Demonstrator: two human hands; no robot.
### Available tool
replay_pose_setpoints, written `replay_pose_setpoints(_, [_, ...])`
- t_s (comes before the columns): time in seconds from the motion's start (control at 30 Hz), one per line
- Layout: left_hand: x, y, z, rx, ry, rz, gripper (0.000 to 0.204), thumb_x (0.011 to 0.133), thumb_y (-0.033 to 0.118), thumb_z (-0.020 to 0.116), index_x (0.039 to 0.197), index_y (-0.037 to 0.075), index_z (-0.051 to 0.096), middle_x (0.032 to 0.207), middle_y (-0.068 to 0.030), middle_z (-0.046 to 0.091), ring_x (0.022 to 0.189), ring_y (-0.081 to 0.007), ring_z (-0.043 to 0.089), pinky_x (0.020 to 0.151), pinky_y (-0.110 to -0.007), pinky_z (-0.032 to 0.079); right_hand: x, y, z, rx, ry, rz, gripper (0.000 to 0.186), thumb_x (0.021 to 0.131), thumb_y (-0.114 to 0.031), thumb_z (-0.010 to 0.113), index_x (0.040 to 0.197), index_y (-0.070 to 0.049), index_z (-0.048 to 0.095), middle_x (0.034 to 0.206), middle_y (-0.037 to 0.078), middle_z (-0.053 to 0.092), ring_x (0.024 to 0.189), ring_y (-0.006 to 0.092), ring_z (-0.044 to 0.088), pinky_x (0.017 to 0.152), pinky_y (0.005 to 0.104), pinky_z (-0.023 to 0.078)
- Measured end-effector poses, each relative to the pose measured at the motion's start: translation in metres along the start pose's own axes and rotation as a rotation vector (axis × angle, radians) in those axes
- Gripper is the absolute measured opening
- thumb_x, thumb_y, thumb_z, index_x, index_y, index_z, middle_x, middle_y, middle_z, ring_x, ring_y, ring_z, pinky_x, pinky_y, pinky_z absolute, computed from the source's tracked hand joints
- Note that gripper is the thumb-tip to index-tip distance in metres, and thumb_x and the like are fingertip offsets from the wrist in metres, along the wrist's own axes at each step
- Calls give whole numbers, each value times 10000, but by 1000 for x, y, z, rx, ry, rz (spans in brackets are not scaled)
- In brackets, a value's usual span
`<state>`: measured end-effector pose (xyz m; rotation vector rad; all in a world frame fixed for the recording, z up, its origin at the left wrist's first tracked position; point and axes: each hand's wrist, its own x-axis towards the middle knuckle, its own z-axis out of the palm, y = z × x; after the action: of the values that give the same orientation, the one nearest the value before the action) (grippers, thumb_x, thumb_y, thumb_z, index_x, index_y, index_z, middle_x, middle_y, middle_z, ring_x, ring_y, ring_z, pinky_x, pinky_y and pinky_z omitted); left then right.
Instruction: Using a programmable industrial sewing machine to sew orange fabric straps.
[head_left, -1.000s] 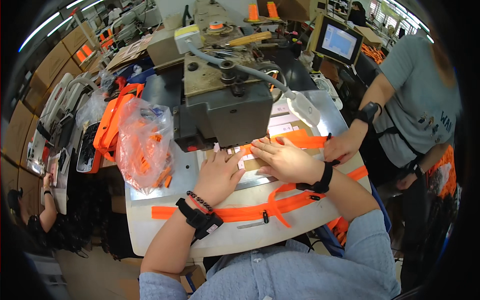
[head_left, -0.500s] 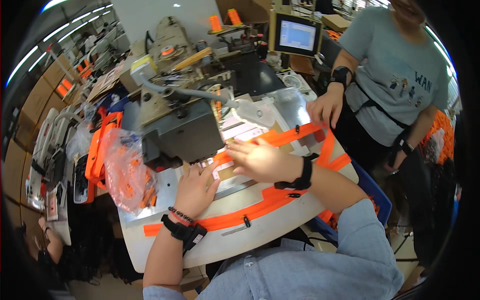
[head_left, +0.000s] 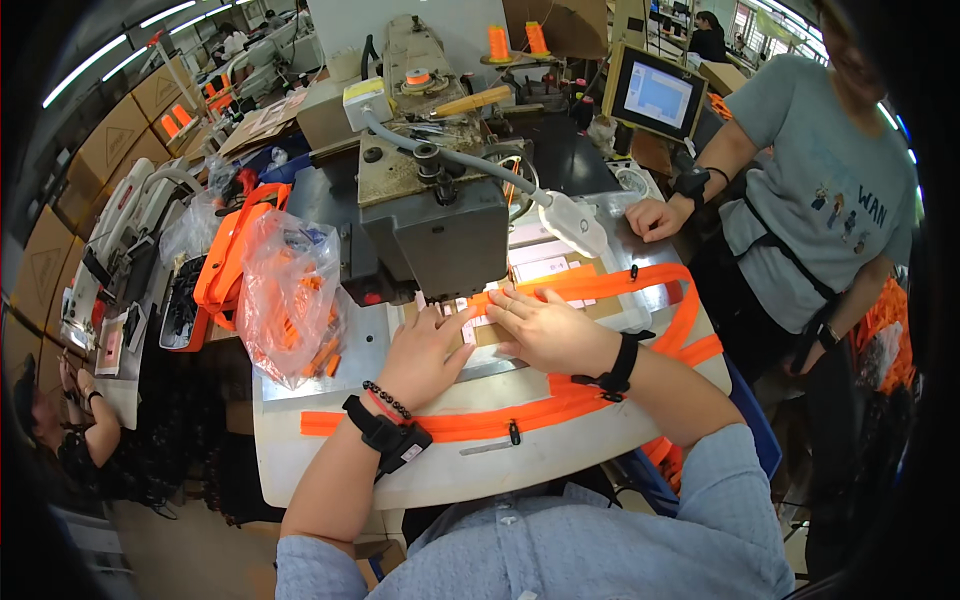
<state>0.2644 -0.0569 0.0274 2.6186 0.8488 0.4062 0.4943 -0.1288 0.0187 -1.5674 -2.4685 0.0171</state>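
My left hand rests with fingers spread on the work plate, just in front of the dark grey sewing machine head. Beside it my right hand lies palm down, its fingertips on an orange zipper tape over a cardboard jig with pale pink strips. The tape loops round at the right. Another orange zipper tape with black pulls crosses the pale front board, passing under my left wrist. The needle area and some of my fingertips are hard to make out.
A co-worker stands at the right, one hand at the plate's back corner. An orange bag and clear plastic bag lie left. A blue bin sits below the right edge. A monitor and lamp are behind.
The co-worker's hand has let go of the orange tape and moved back; the tape now lies in a loop at the right. My hands stay in nearly the same place on the jig.
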Motion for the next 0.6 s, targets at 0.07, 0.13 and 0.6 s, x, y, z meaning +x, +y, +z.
replay_pose_setpoints(0.07, [-6, 3, -9, -63, 2, 18, 481, 920, 282, 625, 1365, 124, 530, 1052, -176, 553, 971, -327, 575, 851, -409, 475, 2, -1, -2, 9, 7, -14, 521, 919, -352, 631, 1298, -15, 513, 1418, 181, 494, 1312, 319, 476, 971, 493, 418])
replay_pose_setpoints(0.13, [-19, 6, -21, -139, 44, 75, 428, 929, 269, 615, 1318, 96, 561, 1085, -168, 577, 986, -315, 607, 835, -406, 493, 3, 0, -5, 42, -17, -21, 523, 919, -354, 628, 1293, -12, 500, 1418, 182, 487, 1313, 323, 474, 979, 486, 414])
replay_pose_setpoints(0.6, [-88, -94, -164, -20, 330, -346, 158, 830, 67, 644, 949, -19, 703, 825, -140, 702, 751, -245, 682, 685, -317, 529, -9, -20, -56, 30, -134, -22, 566, 953, -327, 590, 1405, -16, 451, 1466, 176, 469, 1365, 316, 438, 1059, 472, 372])
